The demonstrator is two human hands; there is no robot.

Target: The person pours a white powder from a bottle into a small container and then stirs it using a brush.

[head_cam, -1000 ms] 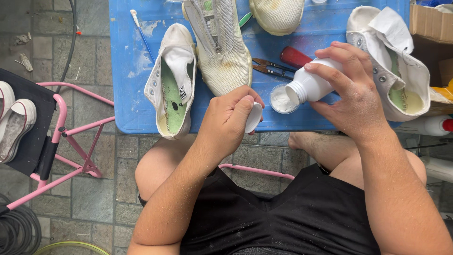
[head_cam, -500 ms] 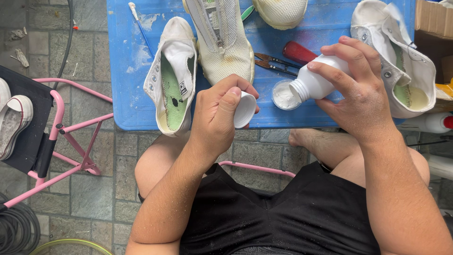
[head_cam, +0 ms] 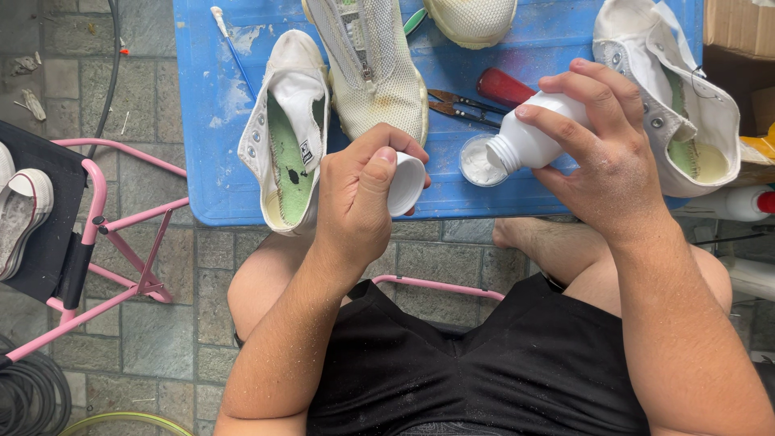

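We find the blue table [head_cam: 202,121] at 12 o'clock bearing white shoes [head_cam: 286,129]. At 1 o'clock the right hand [head_cam: 605,153] is closed round a white bottle [head_cam: 537,133], uncapped and tilted over a small dish [head_cam: 476,165] holding white paste. The left hand [head_cam: 359,198] pinches the cap [head_cam: 406,184]. Recapping is outstanding. A small dark label sits inside the left shoe.

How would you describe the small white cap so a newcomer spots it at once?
Start at the blue table; at its near edge, between the green-insoled shoe and the white bottle, the left hand pinches the cap. It is the only small white cup-shaped piece held in fingers.
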